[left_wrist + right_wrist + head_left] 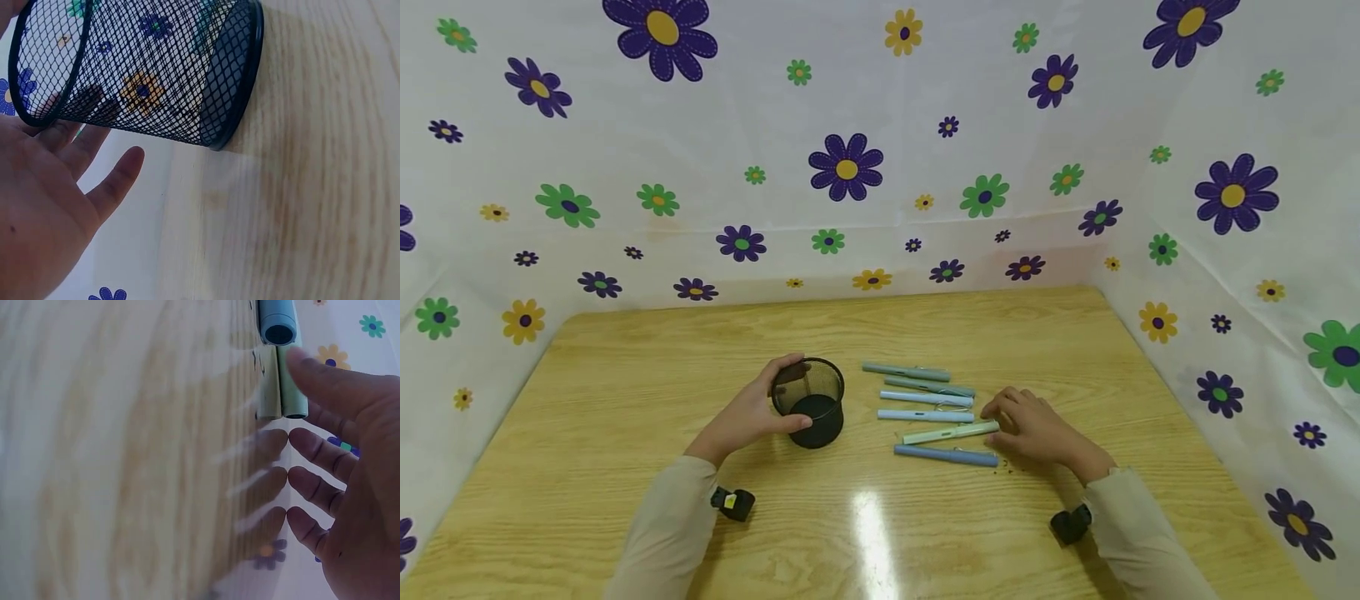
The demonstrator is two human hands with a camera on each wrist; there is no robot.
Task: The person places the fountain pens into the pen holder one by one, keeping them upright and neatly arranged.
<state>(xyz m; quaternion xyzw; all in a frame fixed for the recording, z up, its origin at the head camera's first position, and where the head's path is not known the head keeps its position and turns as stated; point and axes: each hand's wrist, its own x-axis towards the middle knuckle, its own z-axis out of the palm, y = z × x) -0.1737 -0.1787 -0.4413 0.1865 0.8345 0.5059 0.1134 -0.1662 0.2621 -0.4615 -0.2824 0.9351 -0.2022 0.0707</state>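
Note:
A black mesh pen cup (820, 425) stands upright on the wooden table, with no pens in it. My left hand (763, 408) holds it from the left, thumb on the near side and fingers round the far side. In the left wrist view the cup's base (231, 81) meets the tabletop. My right hand (1030, 425) is at the right end of a light green pen (940, 434), thumb and index finger on either side of that end. The right wrist view shows the blurred thumb overlapping the green pen (292, 394); firm contact is unclear. A blue pen (947, 456) lies nearer.
Beyond the green pen lie two pale blue pens (917, 415) and two grey-green pens (902, 371), roughly side by side. White cloth with printed flowers (850, 100) walls the table (625, 375) at the back and sides. Black wrist cameras (739, 505) hang below both wrists.

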